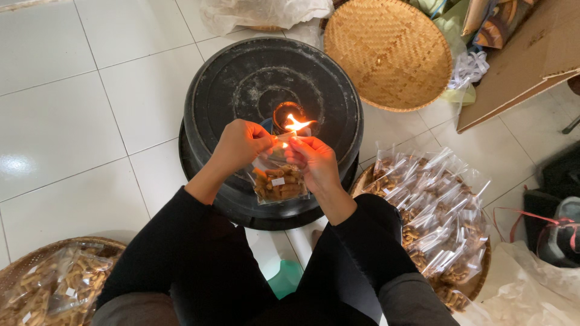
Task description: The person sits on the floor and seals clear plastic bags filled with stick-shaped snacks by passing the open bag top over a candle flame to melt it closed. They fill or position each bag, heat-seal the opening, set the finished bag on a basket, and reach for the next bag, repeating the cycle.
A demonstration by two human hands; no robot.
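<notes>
Clear plastic snack bag with brown stick pieces, held at its top edge between left hand and right hand, hanging over the black upturned tub. Small white rectangular label inside it, mid-bag. Right of the knees: heap of same clear filled bags on a woven tray, tops sticking up, some white labels visible. Bottom left: larger clear bags of the same brown sticks in a basket, small white label on one. Top right: brown cardboard box flap
</notes>
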